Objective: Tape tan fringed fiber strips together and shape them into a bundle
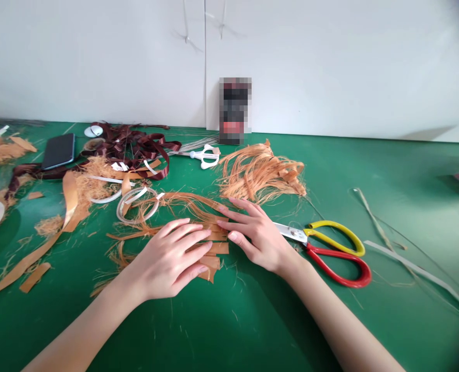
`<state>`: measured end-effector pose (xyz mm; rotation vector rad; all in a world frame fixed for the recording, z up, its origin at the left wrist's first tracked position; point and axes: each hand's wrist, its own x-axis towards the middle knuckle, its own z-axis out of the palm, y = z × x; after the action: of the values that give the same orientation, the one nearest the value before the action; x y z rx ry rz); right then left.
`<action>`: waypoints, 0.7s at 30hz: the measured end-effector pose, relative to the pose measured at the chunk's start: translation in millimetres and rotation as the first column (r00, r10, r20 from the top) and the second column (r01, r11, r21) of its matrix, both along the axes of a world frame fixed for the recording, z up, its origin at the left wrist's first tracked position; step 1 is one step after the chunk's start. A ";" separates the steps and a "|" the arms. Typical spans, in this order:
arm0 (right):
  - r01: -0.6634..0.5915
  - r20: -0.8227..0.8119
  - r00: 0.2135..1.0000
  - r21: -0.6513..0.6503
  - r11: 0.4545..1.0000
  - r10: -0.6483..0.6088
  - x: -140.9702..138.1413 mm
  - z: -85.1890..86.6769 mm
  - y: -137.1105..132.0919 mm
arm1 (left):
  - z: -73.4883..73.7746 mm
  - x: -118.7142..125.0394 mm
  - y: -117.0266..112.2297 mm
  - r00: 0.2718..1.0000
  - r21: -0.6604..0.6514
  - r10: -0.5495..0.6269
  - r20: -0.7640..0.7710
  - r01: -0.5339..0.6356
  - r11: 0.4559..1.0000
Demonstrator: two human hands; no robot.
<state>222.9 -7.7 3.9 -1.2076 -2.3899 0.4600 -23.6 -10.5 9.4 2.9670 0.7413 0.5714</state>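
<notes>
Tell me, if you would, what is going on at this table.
A person is working with tan strips, frayed toward the left, laid side by side on a green table. The left hand lies over them, while the right hand is at their right-hand ends. A bundle of frayed tan fibres lies just beyond, and red-and-yellow-handled scissors lie to the right, in neither hand's grip.

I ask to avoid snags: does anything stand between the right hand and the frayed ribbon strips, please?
Nothing visible does: the right hand is at the unfrayed ends of the ribbon strips. The left hand covers part of them.
</notes>
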 end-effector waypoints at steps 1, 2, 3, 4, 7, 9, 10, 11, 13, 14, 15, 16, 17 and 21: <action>0.002 -0.001 1.000 0.003 1.000 -0.002 -0.9 -0.2 -0.3 | 1.2 0.5 -1.2 1.000 -0.021 -0.021 0.014 0.021 1.000; 0.006 -0.003 1.000 0.008 1.000 -0.006 -2.1 -0.8 -0.5 | 2.3 1.0 -2.6 0.999 -0.044 -0.037 0.028 0.038 0.998; 0.010 -0.006 1.000 0.015 1.000 -0.010 -3.3 -2.0 -0.6 | 3.4 1.7 -3.9 0.998 -0.067 -0.046 0.040 0.049 0.997; 0.016 -0.010 1.000 0.026 1.000 -0.016 -4.6 -3.6 -0.5 | 4.2 2.4 -5.1 0.998 -0.090 -0.049 0.049 0.053 0.994; 0.033 -0.034 0.999 0.057 0.998 -0.031 -7.7 -9.1 -0.3 | 5.2 3.8 -8.1 0.998 -0.154 -0.043 0.044 0.049 0.987; 0.050 -0.046 0.998 0.061 0.997 -0.047 -8.7 -11.5 -0.3 | 5.0 3.7 -9.2 0.999 -0.175 -0.039 0.032 0.044 0.984; 0.056 -0.050 0.997 0.060 0.997 -0.053 -8.9 -12.1 -0.5 | 4.8 3.4 -9.6 0.999 -0.182 -0.039 0.029 0.044 0.982; 0.058 -0.051 0.997 0.060 0.997 -0.055 -9.0 -12.2 -0.7 | 4.5 3.2 -9.8 0.999 -0.188 -0.042 0.030 0.047 0.981; 0.058 -0.053 0.997 0.067 0.996 -0.055 -9.2 -12.1 -0.9 | 4.0 3.2 -10.5 0.998 -0.202 -0.048 0.030 0.053 0.978; 0.057 -0.052 0.997 0.072 0.996 -0.053 -9.4 -12.0 -1.0 | 3.8 3.6 -11.0 0.998 -0.208 -0.048 0.030 0.053 0.977; 0.054 -0.050 0.997 0.075 0.996 -0.050 -9.8 -12.0 -0.9 | 3.5 4.2 -11.7 0.998 -0.214 -0.050 0.027 0.054 0.975; 0.051 -0.049 0.998 0.079 0.996 -0.047 -10.2 -12.2 -0.8 | 3.3 5.2 -12.4 0.998 -0.220 -0.051 0.020 0.054 0.974; 0.048 -0.047 0.998 0.080 0.996 -0.044 -10.6 -12.4 -0.7 | 3.0 6.2 -13.1 0.998 -0.225 -0.054 0.011 0.055 0.973; 0.042 -0.042 0.998 0.058 0.997 -0.039 -12.1 -12.6 -0.3 | 1.8 8.7 -14.7 0.998 -0.227 -0.061 -0.020 0.055 0.972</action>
<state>210.8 -8.1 -8.7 -1.2065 -2.3236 0.3946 -14.9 -25.2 11.2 2.7800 0.6700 0.4131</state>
